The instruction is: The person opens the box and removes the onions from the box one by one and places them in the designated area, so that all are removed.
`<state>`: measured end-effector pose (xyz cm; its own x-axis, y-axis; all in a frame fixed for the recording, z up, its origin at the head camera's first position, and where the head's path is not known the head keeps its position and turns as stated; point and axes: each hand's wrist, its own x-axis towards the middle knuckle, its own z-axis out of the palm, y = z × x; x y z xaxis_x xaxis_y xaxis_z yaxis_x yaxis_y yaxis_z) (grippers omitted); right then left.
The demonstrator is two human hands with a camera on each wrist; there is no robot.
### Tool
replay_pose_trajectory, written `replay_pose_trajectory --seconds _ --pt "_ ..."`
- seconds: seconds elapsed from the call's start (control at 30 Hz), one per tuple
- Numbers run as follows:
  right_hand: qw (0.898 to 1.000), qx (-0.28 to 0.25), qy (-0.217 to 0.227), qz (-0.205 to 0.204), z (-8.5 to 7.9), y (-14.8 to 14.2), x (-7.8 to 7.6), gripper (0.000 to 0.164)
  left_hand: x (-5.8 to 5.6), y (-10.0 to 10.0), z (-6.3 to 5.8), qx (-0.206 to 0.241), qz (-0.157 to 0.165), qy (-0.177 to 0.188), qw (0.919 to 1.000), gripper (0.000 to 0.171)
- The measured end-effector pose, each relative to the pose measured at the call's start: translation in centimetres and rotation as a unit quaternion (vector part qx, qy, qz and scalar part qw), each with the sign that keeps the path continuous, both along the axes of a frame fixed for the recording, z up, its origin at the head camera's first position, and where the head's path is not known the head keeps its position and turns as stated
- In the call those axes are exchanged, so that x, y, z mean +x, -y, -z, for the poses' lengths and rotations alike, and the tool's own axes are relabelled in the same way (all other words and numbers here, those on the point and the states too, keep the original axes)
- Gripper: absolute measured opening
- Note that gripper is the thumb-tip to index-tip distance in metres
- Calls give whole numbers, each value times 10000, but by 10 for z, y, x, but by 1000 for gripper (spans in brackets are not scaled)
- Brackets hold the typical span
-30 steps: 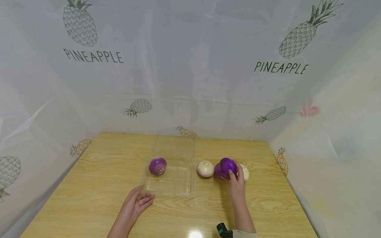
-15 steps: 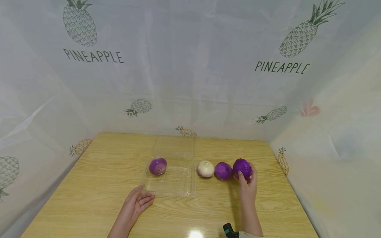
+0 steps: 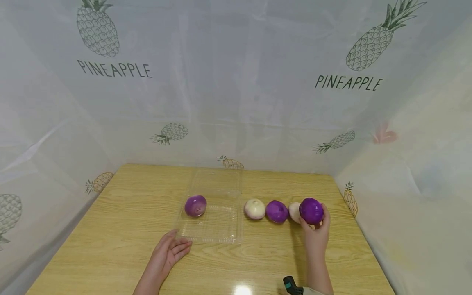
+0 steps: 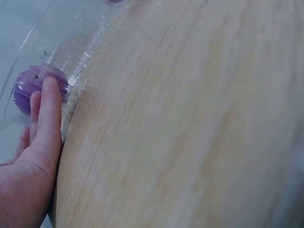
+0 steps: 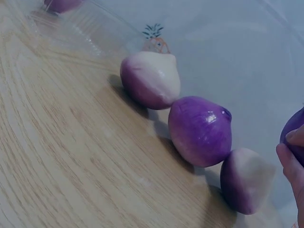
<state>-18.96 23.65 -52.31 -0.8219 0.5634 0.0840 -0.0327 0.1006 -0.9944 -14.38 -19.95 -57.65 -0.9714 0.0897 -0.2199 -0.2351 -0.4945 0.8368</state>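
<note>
Your right hand (image 3: 317, 230) grips a glossy round purple onion (image 3: 311, 210); leftward, your relaxed left hand (image 3: 168, 250) touches a clear plastic box (image 3: 222, 227).

Head view looks forward and down over the surface (image 3: 110, 229); closer, tilted wrist views share the clear container (image 3: 217, 227)

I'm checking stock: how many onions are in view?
5: one onion in the clear container; a pale onion, purple onion and second pale onion in a row on the table; and a fifth onion in the right hand.
</note>
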Motion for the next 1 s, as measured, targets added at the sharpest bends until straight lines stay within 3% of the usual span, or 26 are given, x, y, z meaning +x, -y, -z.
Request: replay_pose_trajectory --seconds 0.4,1.0 --pt "9985 83 454 -304 -4 -24 -3 98 0 1 0 3 52 -46 10000 55" --pt "9861 937 1275 -499 -4 -59 -11 103 1 1 1 126 64 -73 9999 55"
